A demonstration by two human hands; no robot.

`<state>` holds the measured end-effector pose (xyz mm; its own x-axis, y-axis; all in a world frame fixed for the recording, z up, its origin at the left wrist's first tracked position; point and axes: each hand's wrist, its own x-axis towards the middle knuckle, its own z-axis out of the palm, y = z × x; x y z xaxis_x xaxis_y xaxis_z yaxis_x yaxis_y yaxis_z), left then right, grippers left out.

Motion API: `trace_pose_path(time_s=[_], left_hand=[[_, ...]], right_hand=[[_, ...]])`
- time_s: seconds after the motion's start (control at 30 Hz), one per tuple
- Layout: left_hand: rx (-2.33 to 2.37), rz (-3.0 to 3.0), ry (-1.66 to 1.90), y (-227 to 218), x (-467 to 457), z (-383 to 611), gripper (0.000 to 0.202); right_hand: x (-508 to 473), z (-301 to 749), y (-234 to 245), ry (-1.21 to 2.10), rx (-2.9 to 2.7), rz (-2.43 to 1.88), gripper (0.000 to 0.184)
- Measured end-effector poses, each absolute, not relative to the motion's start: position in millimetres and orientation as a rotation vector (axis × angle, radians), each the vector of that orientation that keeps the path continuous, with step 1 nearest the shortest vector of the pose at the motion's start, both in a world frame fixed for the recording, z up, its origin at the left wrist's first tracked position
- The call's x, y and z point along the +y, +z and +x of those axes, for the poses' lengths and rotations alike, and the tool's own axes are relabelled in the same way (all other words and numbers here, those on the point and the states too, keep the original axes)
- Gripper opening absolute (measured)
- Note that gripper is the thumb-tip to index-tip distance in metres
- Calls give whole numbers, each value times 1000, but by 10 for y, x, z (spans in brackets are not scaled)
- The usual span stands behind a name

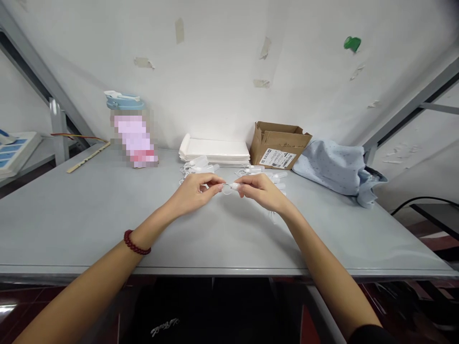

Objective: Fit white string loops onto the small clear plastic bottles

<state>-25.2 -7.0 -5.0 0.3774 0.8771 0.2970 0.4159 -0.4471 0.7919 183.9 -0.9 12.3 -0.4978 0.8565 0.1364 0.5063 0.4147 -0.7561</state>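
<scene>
Over the middle of the grey table (pixel 222 239), my right hand (pixel 261 190) pinches a small white plastic tube (pixel 234 186) with its tip pointing left. My left hand (pixel 193 193) is closed, thumb against fingertips, on a thin cord (pixel 225 192) that loops from the tube's tip. The fingers hide most of both. Behind my left hand lies a pile of similar clear-and-white tubes (pixel 198 164) with white cords. More such tubes (pixel 278 177) lie behind and beside my right hand, partly covered by it.
White flat packets (pixel 217 149) are stacked against the wall, beside an open cardboard box (pixel 278 145). Light blue speckled cloth (pixel 332 165) lies at the right. A blurred pink item (pixel 134 136) and a thin wooden strip (pixel 88 157) are at the left.
</scene>
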Motion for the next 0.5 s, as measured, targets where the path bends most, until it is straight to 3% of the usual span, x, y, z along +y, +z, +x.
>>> trace_pose_path(time_s=[0.5], left_hand=[[999, 1979, 877, -6, -67, -281, 21]], right_hand=[[-112, 1692, 23, 433, -2314, -1145, 23]])
